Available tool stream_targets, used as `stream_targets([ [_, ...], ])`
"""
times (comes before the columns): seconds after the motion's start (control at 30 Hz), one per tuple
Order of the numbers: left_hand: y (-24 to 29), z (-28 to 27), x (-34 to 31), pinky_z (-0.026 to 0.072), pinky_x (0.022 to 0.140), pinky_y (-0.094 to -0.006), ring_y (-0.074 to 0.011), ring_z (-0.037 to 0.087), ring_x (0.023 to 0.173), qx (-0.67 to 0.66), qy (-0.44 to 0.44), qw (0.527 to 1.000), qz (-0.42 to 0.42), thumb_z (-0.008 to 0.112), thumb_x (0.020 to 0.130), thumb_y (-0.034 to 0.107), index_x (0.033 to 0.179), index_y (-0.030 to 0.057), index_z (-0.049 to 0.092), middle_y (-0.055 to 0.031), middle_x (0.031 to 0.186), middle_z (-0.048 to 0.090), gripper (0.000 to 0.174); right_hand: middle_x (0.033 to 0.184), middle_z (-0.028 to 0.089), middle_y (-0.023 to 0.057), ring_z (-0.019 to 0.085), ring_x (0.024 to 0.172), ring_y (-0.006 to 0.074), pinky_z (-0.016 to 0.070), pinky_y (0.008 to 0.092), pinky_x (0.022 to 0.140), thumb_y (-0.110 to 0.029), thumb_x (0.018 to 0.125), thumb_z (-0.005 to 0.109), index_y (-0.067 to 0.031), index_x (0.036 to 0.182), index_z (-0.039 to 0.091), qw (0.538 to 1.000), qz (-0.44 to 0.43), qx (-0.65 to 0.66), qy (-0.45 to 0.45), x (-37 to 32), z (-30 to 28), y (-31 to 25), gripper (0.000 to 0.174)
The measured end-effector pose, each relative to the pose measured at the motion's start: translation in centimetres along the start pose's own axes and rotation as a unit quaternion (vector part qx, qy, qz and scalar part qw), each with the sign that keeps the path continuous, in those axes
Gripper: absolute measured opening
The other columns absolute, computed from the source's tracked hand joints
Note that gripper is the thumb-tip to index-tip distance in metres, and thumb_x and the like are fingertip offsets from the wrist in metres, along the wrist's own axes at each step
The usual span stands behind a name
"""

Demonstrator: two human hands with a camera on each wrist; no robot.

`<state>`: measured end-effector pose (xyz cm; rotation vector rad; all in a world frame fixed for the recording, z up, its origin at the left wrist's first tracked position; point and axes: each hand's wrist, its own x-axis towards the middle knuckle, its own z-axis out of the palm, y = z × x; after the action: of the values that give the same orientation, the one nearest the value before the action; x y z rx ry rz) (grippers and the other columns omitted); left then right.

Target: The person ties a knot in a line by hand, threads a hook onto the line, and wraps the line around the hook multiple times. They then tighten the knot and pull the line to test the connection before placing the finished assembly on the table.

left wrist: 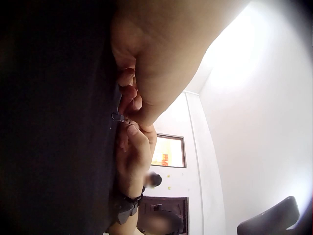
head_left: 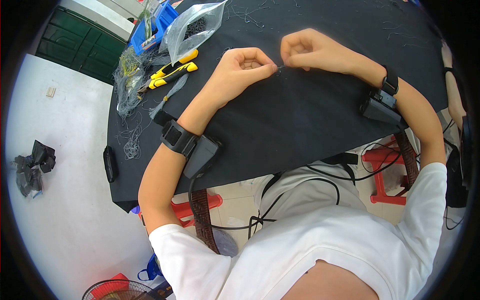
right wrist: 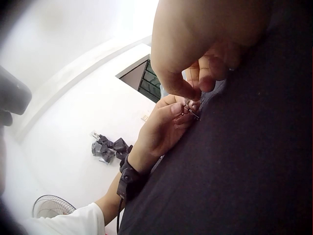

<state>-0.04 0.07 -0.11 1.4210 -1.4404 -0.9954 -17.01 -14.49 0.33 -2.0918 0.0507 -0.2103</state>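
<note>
Head camera on, and we're looking down at a counter (head_left: 320, 115) draped in black cloth. Crowding the left edge, a gray tangle of fine strands (head_left: 127, 92) sprawls out, with yellow-and-black pliers (head_left: 175, 75) right beside it, handles aimed at the left hand (head_left: 240, 72). A tied bundle (head_left: 172, 95) fans out below the pliers, close to the left wrist; a loose coil (head_left: 132, 145) lies nearer the person, and a slim black case (head_left: 109, 164) sits out by the near left corner. Loose threads (head_left: 245, 17) wander along the far edge, and over past the right edge there's another person's arm (head_left: 452, 95)!

Containers now, both at the far left corner: a blue bin (head_left: 162, 20) with pale strands and clear wrapping in it, and overlapping it a clear plastic bag (head_left: 212, 20) with dark, mesh-like material inside; its lower end reaches down to the pliers' handles.

And the centre of the action, toward the far side of the counter: a thin dark piece (right wrist: 194, 114), wire-like, too small to make out fully, right between the fingertips. Left hand grasps it, thumb against forefinger; right hand (head_left: 317, 50) comes in opposite, thumb and finger pinched at the same piece, its other fingers curled in.
</note>
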Motion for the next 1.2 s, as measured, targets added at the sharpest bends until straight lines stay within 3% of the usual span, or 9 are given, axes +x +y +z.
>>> stream_targets([
  [0.23,0.00,0.02,0.00,0.0447,0.081,-0.0192,-0.0071,0.058,0.085,-0.001,0.001,1.000,0.004,0.060,0.085,0.009,0.089,-0.0004,0.062,-0.0036,0.090,0.062,0.010,0.065,0.051,-0.0033,0.043,0.055,0.0049,0.0344,0.0196,0.051,-0.018,0.081,0.055,-0.0054,0.078,0.055,1.000,0.015,-0.013,0.018,0.17,0.04,0.30,0.012],
  [0.73,0.01,0.03,-0.03,0.0447,0.079,-0.0184,-0.0063,0.058,0.084,-0.005,-0.001,1.000,0.002,0.060,0.085,0.009,0.089,-0.0003,0.061,-0.0029,0.089,0.062,0.010,0.053,0.042,-0.0055,0.040,0.050,0.0043,0.0324,0.0200,0.049,-0.016,0.082,0.055,-0.0061,0.076,0.055,1.000,0.002,0.003,-0.002,-0.06,0.14,-0.15,0.012],
  [1.2,-0.08,0.04,-0.15,0.0447,0.077,-0.0183,-0.0058,0.058,0.083,-0.035,-0.011,0.999,0.005,0.060,0.086,0.010,0.090,-0.0002,0.061,-0.0026,0.089,0.062,0.011,0.064,0.052,-0.0032,0.044,0.054,0.0041,0.0354,0.0190,0.050,-0.016,0.083,0.056,-0.0053,0.082,0.057,1.000,0.010,0.017,-0.006,0.15,0.04,0.24,0.011],
])
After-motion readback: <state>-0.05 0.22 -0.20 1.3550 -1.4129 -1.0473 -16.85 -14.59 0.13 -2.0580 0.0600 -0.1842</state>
